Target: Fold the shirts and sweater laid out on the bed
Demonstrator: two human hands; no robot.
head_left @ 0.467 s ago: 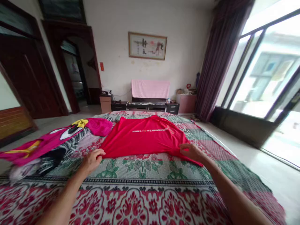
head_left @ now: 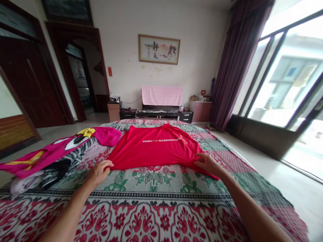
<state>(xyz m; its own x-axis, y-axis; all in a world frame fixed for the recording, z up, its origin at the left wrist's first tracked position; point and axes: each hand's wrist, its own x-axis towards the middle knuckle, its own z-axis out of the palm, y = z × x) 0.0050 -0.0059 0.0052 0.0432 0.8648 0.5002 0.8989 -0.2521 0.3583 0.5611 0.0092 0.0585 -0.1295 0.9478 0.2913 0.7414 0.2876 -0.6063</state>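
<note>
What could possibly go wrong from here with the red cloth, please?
The red cloth is rumpled near the right hand, so creases might set there. Its near corner pokes out past that hand, so the edge could end up uneven. The pink garment lies close beside it and might get dragged along.

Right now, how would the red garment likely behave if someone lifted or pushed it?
The red garment would probably hang floppy, since its cloth lies flat with soft creases. It is likely light for its spread, as it looks thin. Pushed, it may bunch up, judging by the wrinkles near the right hand.
</note>
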